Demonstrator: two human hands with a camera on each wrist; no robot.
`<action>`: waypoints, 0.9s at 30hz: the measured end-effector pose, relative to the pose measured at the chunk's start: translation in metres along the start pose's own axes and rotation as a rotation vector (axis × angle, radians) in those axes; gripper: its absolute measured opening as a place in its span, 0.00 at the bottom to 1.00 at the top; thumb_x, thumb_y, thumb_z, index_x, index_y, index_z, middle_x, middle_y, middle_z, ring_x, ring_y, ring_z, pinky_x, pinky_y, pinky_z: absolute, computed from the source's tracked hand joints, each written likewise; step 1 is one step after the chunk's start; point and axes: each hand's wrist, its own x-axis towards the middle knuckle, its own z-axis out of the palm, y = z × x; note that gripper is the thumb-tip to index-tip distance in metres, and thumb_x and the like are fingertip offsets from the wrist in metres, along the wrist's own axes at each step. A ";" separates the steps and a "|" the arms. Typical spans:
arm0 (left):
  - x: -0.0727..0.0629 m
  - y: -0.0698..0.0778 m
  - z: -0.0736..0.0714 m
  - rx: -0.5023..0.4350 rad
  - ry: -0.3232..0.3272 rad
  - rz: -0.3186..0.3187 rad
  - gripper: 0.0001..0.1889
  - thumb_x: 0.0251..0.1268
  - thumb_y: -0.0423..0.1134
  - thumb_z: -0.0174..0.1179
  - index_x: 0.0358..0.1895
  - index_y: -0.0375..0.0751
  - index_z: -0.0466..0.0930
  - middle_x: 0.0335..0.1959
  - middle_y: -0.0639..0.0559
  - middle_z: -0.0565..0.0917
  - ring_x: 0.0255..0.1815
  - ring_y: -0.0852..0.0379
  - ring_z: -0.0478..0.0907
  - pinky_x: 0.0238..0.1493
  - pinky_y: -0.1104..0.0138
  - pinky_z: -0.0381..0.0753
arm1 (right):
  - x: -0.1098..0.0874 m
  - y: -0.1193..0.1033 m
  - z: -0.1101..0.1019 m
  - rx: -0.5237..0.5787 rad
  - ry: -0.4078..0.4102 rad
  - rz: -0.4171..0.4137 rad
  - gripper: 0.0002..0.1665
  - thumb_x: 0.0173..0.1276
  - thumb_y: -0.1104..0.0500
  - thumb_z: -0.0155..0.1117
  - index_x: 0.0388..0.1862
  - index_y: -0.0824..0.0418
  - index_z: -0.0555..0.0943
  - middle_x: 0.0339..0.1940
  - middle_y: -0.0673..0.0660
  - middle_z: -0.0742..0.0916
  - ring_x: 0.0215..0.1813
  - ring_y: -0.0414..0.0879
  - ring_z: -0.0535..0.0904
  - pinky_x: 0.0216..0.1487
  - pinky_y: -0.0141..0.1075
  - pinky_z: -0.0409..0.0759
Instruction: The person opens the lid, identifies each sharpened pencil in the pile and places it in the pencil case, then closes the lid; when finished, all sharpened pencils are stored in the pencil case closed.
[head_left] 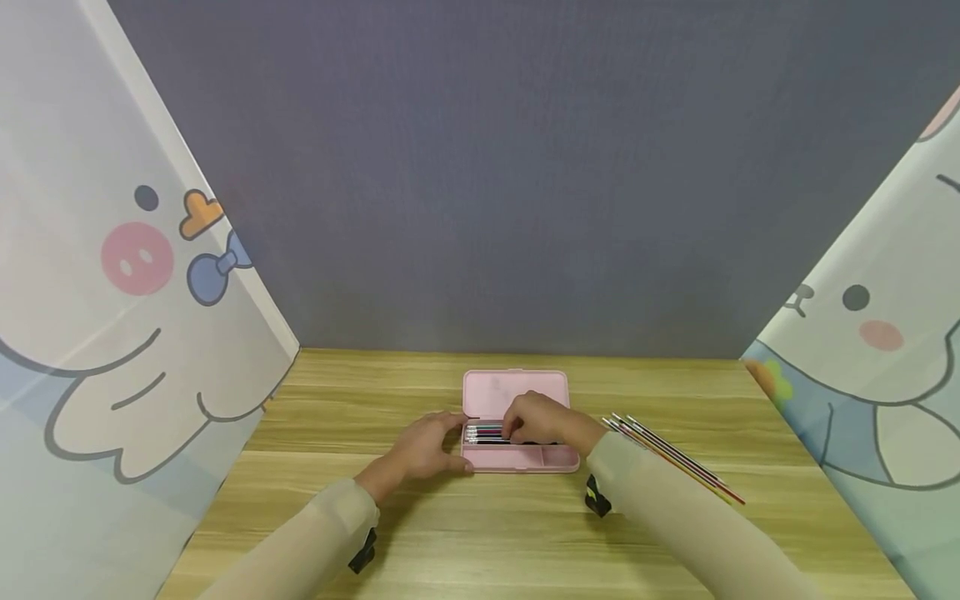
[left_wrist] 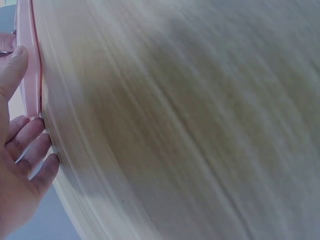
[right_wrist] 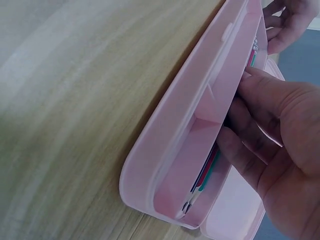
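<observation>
An opened pink pencil case (head_left: 502, 458) lies on the table with its lid (head_left: 495, 392) tipped back. Several striped pencils (head_left: 483, 432) lie lengthwise in its long rear compartment, silvery ends to the left. My left hand (head_left: 423, 446) spreads its thumb and fingers around the case's left end; in the left wrist view the fingers (left_wrist: 35, 145) are loosely extended by its edge. My right hand (head_left: 542, 419) reaches down into the rear compartment with bent fingers over the pencils. The divider wall hides its fingertips in the right wrist view, so I cannot tell whether they pinch a pencil.
Several more pencils (head_left: 675, 458) lie loose and slanted on the wood-grain table (head_left: 487, 533), right of the case, partly behind my right sleeve. The case's front has a long and a short compartment (head_left: 558, 456). A grey panel (head_left: 517, 183) rises behind the table; printed panels flank it.
</observation>
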 end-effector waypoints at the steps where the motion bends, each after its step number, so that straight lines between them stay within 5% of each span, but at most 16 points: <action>1: 0.000 0.000 0.000 0.000 0.001 0.001 0.45 0.49 0.62 0.77 0.70 0.44 0.75 0.67 0.47 0.80 0.70 0.42 0.74 0.71 0.46 0.72 | 0.000 0.000 0.000 0.005 0.004 -0.002 0.08 0.61 0.66 0.74 0.32 0.53 0.92 0.29 0.45 0.91 0.33 0.32 0.79 0.41 0.31 0.80; 12: -0.001 0.002 0.000 -0.003 -0.006 -0.020 0.46 0.49 0.62 0.77 0.71 0.44 0.75 0.69 0.46 0.79 0.72 0.40 0.73 0.73 0.45 0.70 | -0.025 0.018 -0.017 0.225 0.028 -0.030 0.07 0.66 0.66 0.72 0.42 0.62 0.90 0.39 0.53 0.92 0.40 0.36 0.85 0.45 0.31 0.85; 20: -0.001 0.003 0.000 -0.011 -0.011 -0.025 0.46 0.49 0.62 0.77 0.71 0.44 0.75 0.70 0.45 0.78 0.73 0.39 0.72 0.74 0.43 0.68 | -0.072 0.051 -0.050 0.262 0.104 -0.018 0.08 0.69 0.64 0.70 0.45 0.65 0.89 0.41 0.57 0.91 0.41 0.40 0.86 0.44 0.33 0.86; 27: -0.002 0.003 -0.001 -0.016 -0.009 -0.021 0.46 0.49 0.61 0.77 0.71 0.44 0.74 0.69 0.45 0.79 0.71 0.39 0.73 0.73 0.44 0.69 | -0.123 0.080 -0.074 0.294 0.163 0.106 0.08 0.72 0.62 0.68 0.48 0.61 0.88 0.44 0.62 0.90 0.40 0.48 0.87 0.38 0.36 0.86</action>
